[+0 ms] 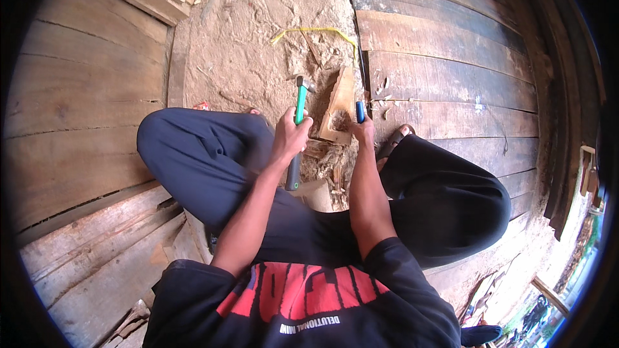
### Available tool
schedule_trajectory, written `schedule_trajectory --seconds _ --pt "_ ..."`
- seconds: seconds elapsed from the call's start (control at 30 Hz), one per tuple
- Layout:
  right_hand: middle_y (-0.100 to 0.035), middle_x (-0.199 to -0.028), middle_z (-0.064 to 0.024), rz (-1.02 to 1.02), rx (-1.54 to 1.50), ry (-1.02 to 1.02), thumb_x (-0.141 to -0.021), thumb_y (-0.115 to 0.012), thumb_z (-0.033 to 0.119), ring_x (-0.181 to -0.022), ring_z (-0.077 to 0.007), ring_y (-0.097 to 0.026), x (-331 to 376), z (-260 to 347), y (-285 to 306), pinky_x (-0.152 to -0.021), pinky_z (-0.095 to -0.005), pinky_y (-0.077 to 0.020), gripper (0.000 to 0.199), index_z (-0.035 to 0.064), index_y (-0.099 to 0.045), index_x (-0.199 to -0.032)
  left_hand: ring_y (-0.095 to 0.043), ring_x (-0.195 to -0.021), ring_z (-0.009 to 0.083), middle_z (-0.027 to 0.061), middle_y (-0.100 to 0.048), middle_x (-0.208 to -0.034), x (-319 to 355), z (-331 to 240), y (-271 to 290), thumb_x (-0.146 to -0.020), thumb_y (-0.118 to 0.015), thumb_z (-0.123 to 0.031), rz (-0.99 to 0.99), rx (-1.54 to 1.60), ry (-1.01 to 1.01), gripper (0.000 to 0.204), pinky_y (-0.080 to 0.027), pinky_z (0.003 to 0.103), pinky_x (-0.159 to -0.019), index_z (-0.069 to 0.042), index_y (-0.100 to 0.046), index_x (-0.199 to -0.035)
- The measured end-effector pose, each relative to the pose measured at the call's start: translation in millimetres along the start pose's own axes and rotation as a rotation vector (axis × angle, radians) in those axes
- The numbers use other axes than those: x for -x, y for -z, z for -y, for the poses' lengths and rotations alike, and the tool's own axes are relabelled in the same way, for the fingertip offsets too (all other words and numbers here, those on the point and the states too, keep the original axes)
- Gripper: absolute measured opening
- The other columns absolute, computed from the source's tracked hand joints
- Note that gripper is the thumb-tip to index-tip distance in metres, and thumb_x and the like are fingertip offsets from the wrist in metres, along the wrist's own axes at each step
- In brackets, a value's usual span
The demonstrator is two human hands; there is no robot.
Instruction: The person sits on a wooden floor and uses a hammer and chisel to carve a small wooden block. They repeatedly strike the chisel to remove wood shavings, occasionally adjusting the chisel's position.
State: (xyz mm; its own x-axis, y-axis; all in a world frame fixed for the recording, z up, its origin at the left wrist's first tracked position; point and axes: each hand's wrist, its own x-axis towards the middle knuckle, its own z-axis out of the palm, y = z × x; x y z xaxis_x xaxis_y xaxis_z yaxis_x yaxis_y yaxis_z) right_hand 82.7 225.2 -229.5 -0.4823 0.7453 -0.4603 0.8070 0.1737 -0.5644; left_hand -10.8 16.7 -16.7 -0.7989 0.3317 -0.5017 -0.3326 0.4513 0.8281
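Observation:
My left hand (292,134) is closed around the handle of a hammer (301,102), green toward the metal head and black at the lower end. The head points away from me, just left of a wooden block (343,90). That block has a rough, chipped edge and a hollow cut into its near part. Against the block's right side, my right hand (363,131) grips what looks like a chisel (360,111) by its blue handle. The working end of the chisel is hidden.
Wood chips (385,84) lie on the plank platform (445,84) at right. A yellow strap (316,29) rests on the sandy ground (238,32) beyond the block. Large boards (90,90) stand at left. My bent legs flank the work, with a sandalled foot (394,142) close by on the right.

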Motion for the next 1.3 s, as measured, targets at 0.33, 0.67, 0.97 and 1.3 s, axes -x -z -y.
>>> schedule_trajectory --seconds 0.33,0.67,0.97,1.3 --pt "-0.066 -0.082 -0.0074 0.070 -0.915 0.219 -0.089 -0.069 0.014 -0.066 -0.0141 -0.062 -44 97 86 -0.054 -0.0271 -0.0486 0.019 0.0053 -0.057 -0.102 -0.057 -0.057 0.0172 0.0092 -0.061 -0.074 -47 -135 42 -0.094 -0.054 -0.020 0.226 -0.311 -0.185 0.022 -0.049 0.034 -0.052 -0.003 -0.051 -0.109" --pt "-0.071 -0.087 -0.0085 -0.122 -0.604 0.365 -0.083 -0.078 0.022 -0.078 -0.0135 -0.067 -44 105 49 -0.072 -0.0293 -0.0518 0.034 0.0013 -0.061 -0.104 -0.059 -0.064 0.0280 0.0173 -0.059 -0.069 -85 -91 29 -0.090 -0.052 -0.025 0.144 -0.595 -0.239 0.029 -0.045 0.043 -0.062 -0.003 -0.057 -0.108" --pt "-0.061 -0.075 -0.0098 -0.177 -0.690 0.427 -0.081 -0.080 0.016 -0.069 -0.0162 -0.054 3 144 53 -0.065 -0.0332 -0.0478 0.037 -0.0015 -0.059 -0.106 -0.059 -0.064 0.0265 0.0145 -0.060 -0.070 -77 -102 25 -0.089 -0.056 -0.024 0.180 -0.548 -0.319 0.039 -0.046 0.041 -0.063 -0.002 -0.058 -0.122" --pt "-0.056 -0.070 -0.0135 -0.290 -0.473 0.455 -0.082 -0.080 0.020 -0.062 -0.0221 -0.047 9 137 48 -0.061 -0.0366 -0.0456 0.037 -0.0016 -0.059 -0.103 -0.063 -0.068 0.0279 0.0157 -0.062 -0.074 -67 -97 12 -0.089 -0.057 -0.023 0.107 -0.501 -0.450 0.036 -0.048 0.042 -0.065 0.000 -0.054 -0.116"
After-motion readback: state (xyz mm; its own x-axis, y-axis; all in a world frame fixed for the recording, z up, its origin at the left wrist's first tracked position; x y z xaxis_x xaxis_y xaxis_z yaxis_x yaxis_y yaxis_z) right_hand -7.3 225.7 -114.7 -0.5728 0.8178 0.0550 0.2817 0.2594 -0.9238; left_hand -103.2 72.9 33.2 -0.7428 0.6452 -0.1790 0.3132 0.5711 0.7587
